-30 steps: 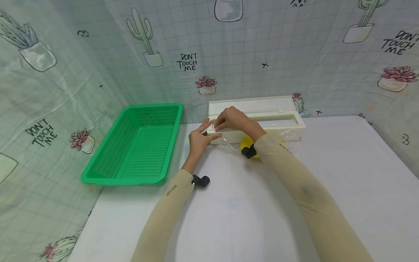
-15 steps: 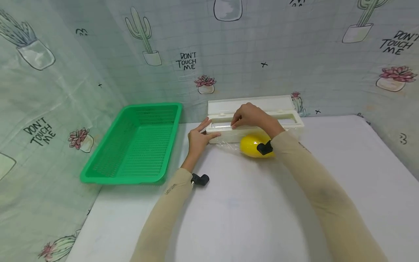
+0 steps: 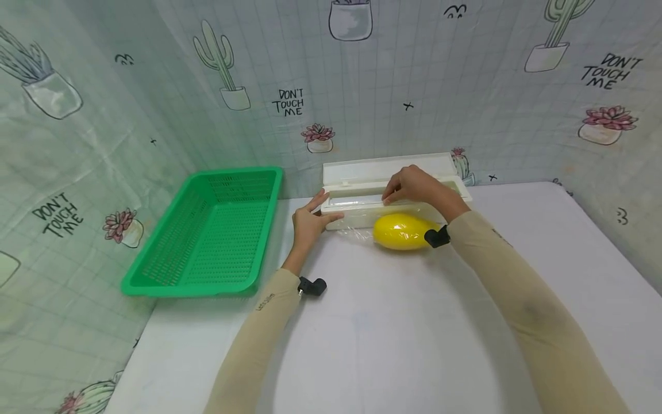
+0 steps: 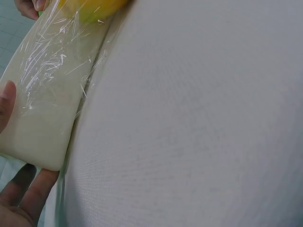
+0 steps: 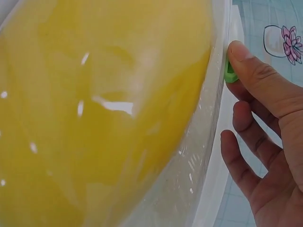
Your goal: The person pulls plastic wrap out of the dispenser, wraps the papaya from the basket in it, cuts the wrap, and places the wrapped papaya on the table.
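Note:
A long cream cling film dispenser (image 3: 351,218) lies at the back of the table, its lid (image 3: 390,168) raised behind it. My left hand (image 3: 307,225) grips its left end, with the thumb on the front wall. In the right wrist view, my right hand (image 5: 270,118) pinches a small green slide cutter (image 5: 230,73) at the dispenser's edge. Clear cling film (image 4: 52,61) hangs over the front wall. A smooth yellow oval fruit (image 3: 402,231) lies against the front, covered by film; its exact kind I cannot tell.
To the left stands a green plastic basket (image 3: 201,290) with slotted walls. A printed cloth (image 3: 377,75) hangs behind the white table (image 3: 393,333), close to the dispenser's lid.
My right hand has slid rightward along the dispenser's edge, from its left end to past the middle. More of the yellow fruit shows. The left hand keeps its grip.

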Motion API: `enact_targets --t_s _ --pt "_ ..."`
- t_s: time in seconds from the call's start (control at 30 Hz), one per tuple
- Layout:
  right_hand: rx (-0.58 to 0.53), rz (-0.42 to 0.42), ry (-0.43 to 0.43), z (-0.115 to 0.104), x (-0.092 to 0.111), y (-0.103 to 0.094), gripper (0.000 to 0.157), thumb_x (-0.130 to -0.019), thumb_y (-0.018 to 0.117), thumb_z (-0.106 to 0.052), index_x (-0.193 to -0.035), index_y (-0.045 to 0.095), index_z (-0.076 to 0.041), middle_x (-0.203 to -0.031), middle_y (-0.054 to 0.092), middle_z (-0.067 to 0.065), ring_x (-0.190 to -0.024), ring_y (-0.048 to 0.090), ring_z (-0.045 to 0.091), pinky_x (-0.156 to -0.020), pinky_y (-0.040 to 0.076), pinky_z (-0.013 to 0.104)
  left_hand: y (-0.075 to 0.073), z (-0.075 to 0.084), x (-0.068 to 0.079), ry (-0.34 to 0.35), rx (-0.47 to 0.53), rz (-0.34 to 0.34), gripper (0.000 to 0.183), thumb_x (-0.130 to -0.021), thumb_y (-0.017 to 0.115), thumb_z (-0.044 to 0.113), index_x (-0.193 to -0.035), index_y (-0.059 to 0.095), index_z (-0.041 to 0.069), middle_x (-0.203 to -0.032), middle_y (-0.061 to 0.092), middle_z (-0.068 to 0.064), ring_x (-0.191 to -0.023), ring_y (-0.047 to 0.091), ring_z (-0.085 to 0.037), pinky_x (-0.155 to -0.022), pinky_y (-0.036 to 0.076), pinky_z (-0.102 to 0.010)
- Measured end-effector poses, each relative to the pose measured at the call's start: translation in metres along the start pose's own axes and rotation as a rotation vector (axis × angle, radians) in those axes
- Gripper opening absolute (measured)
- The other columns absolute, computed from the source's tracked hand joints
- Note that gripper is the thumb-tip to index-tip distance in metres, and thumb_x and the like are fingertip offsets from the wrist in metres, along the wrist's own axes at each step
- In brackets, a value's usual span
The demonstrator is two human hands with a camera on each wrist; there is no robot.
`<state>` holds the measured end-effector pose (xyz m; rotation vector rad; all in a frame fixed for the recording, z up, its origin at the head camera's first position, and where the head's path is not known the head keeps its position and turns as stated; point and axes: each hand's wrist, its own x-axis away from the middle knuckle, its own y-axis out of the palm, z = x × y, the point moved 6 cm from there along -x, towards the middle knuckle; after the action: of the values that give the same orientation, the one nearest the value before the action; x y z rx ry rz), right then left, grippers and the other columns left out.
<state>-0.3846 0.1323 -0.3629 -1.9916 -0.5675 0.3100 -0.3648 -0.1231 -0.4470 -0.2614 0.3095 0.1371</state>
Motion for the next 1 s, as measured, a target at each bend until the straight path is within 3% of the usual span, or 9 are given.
enact_targets --t_s 0.13,0.43,1.0 --pt "-0.006 0.003 0.001 0.003 0.001 0.000 0.012 -0.091 0.078 -0.017 -0.099 0.081 -0.009 -0.096 0.077 0.005 -0.083 0.063 0.020 -0.082 0.056 0.035 -0.001 0.000 0.000 -0.012 0.013 0.008 0.064 -0.067 0.096 0.018 -0.126 0.073 0.011 -0.139 0.064 0.003 -0.111 0.070 -0.025 -0.069 0.055 -0.013" --pt "-0.006 0.007 -0.032 0.008 0.002 -0.001 0.013 -0.091 0.078 -0.016 -0.100 0.081 -0.008 -0.097 0.077 0.005 -0.087 0.067 0.020 -0.086 0.058 0.038 -0.002 0.000 -0.001 -0.011 0.009 0.004 0.064 -0.066 0.097 0.019 -0.125 0.073 0.011 -0.139 0.064 0.003 -0.118 0.067 -0.019 -0.084 0.057 -0.020" --pt "-0.014 0.038 -0.059 0.023 0.016 -0.007 0.012 -0.093 0.077 -0.016 -0.101 0.080 -0.008 -0.096 0.076 0.005 -0.085 0.066 0.020 -0.083 0.058 0.038 -0.002 -0.001 -0.003 0.010 -0.003 -0.005 0.064 -0.066 0.096 0.021 -0.125 0.073 0.011 -0.139 0.064 0.003 -0.124 0.063 -0.017 -0.087 0.057 -0.023"
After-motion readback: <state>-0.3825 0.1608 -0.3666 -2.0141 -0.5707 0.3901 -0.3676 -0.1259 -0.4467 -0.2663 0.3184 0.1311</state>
